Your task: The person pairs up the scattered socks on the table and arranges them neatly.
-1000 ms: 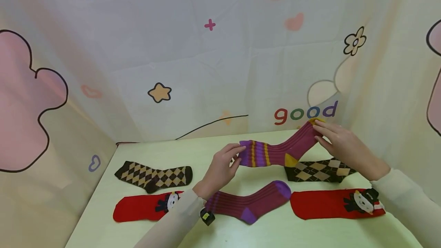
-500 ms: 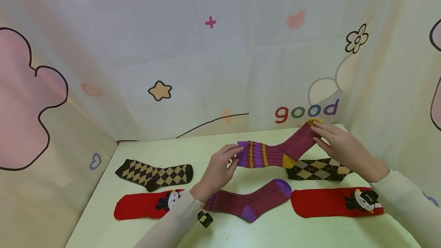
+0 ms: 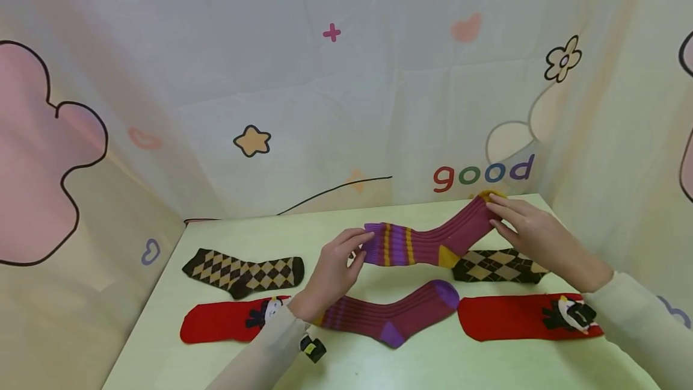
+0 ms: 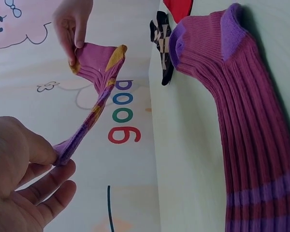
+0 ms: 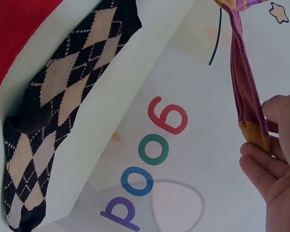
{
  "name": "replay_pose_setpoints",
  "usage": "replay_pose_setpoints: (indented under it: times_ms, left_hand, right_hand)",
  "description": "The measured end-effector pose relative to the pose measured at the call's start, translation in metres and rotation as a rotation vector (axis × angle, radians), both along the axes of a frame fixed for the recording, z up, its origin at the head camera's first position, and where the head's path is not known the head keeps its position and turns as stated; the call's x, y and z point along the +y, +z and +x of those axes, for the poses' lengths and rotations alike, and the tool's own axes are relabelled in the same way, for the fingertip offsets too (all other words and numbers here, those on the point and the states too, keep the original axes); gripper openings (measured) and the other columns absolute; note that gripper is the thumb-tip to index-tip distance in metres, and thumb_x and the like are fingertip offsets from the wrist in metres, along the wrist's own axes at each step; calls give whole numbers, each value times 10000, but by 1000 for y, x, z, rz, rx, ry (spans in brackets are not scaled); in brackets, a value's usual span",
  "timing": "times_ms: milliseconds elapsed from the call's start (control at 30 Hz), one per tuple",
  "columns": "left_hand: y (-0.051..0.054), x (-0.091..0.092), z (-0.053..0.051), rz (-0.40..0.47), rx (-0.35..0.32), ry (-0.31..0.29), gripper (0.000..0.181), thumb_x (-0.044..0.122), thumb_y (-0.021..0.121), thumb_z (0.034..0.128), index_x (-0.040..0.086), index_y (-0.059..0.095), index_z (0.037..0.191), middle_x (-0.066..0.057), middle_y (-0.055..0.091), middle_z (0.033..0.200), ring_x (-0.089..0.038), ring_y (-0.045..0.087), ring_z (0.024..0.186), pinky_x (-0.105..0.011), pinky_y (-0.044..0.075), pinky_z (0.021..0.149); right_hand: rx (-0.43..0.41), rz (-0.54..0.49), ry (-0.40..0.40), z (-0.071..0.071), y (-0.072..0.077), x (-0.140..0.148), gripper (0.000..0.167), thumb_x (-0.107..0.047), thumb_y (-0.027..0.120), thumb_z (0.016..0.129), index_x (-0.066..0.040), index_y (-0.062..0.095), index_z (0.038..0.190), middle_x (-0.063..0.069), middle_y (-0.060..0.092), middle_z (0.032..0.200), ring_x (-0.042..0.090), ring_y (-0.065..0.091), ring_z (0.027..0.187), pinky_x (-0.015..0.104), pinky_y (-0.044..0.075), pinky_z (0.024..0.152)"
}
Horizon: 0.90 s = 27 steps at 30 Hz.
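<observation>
A magenta ribbed sock [image 3: 422, 242] with a purple-and-yellow striped cuff and yellow heel and toe is stretched in the air between both hands. The left hand [image 3: 332, 266] pinches its cuff between thumb and fingers; the left wrist view shows the cuff edge [image 4: 65, 150] in that pinch. At the toe end, the right hand [image 3: 538, 236] pinches the yellow tip, as the right wrist view shows at the toe [image 5: 256, 135]. Below the raised sock, a magenta sock with purple heel and toe [image 3: 400, 318] lies flat on the table, its cuff end partly behind the left arm.
Argyle socks lie on the left [image 3: 243, 272] and on the right [image 3: 498, 265], the latter partly behind the raised sock and right hand. Nearer are a red sock [image 3: 216, 324] and another red sock [image 3: 514, 318] with animal faces. A patterned curtain [image 3: 303, 89] stands behind the table [image 3: 363, 366].
The left hand has moved slightly left and down with the cuff. The right hand has shifted a little left with the toe. The socks on the table stay put.
</observation>
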<state>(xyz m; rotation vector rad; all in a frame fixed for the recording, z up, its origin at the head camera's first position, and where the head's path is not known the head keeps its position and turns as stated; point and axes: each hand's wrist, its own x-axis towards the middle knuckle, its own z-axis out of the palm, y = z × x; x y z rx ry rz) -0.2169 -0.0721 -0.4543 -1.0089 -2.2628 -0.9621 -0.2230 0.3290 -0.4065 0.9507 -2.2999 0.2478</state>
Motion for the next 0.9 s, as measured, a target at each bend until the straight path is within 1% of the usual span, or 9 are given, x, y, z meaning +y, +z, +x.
replay_pose_setpoints:
  times_ms: [100,267,567,767,800,833,867,900]
  left_hand:
    - [0,-4,3,-7,-5,9,364,-89,717,904,-8,702,1259,-108,661,1246,-148,666,869,-257,586,714]
    - [0,-12,8,-8,-36,17,371,-84,721,904,-3,700,1266,-102,656,1244,-156,661,886,-296,599,723]
    - [0,-26,15,14,-13,18,376,-111,725,885,-19,702,1248,-119,660,1234,-157,671,866,-301,596,698]
    - [-3,-35,17,-1,-23,49,384,-117,723,880,-8,706,1248,-111,663,1232,-152,667,860,-291,593,693]
    - [-3,-36,18,-3,-23,56,382,-115,726,880,-5,708,1245,-109,663,1231,-150,667,858,-283,592,694]
    - [-3,-38,19,-4,-25,65,381,-113,732,876,-2,712,1239,-108,664,1230,-147,666,857,-272,589,694]
    - [-2,-39,20,-2,-23,69,379,-114,733,874,-1,715,1235,-107,666,1226,-147,667,854,-267,588,695]
    - [-2,-41,20,1,-20,72,374,-115,734,873,-2,718,1229,-106,668,1220,-147,667,850,-263,587,694]
  right_hand:
    - [2,-4,7,3,0,-4,786,-535,241,1065,94,685,1221,274,691,1200,434,692,1001,505,593,721]
    - [1,-6,13,7,-3,-8,791,-546,243,1075,94,688,1216,273,692,1199,435,692,1004,500,592,716]
    - [16,36,43,15,-5,-16,790,-574,271,1072,78,693,1220,258,703,1192,417,708,992,485,599,698]
    - [6,67,70,20,-9,-20,780,-545,241,1063,71,689,1231,245,707,1190,398,715,981,472,602,696]
    - [0,73,69,21,-9,-21,751,-524,259,1054,65,685,1241,241,706,1196,394,715,985,465,604,697]
    - [-6,77,67,22,-10,-21,664,-486,365,1046,60,682,1248,240,704,1202,393,716,988,460,605,695]
    - [-12,79,66,22,-10,-22,565,-432,507,1032,58,680,1254,240,703,1205,394,716,989,455,607,690]
    - [-18,81,60,23,-10,-23,495,-363,648,990,49,678,1262,236,702,1210,395,716,991,449,608,680]
